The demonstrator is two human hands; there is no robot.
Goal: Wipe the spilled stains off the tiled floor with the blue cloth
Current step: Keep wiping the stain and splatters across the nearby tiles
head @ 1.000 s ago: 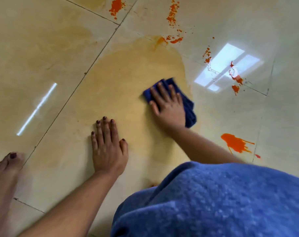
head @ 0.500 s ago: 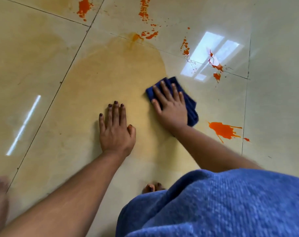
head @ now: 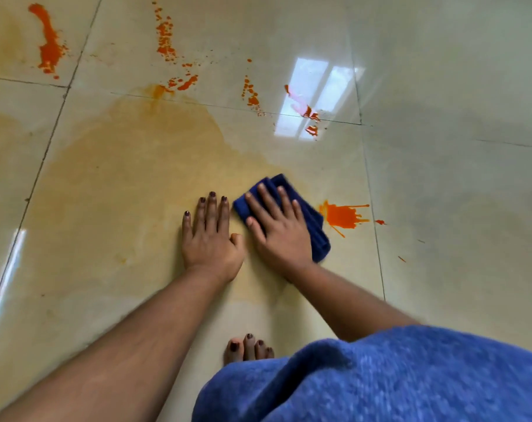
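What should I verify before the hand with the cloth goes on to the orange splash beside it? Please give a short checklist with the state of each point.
1. Right hand lies flat on the folded dark blue cloth: ok.
2. Cloth lies flat against the glossy beige tiled floor: ok.
3. Left hand is braced on the floor, off the cloth: ok.
4. Path to the thick orange splash just right of the cloth is free: ok.
5. Pale yellow smear on the tile is gone: not ok.
6. Underside of the cloth is clean enough: cannot tell, it is hidden.
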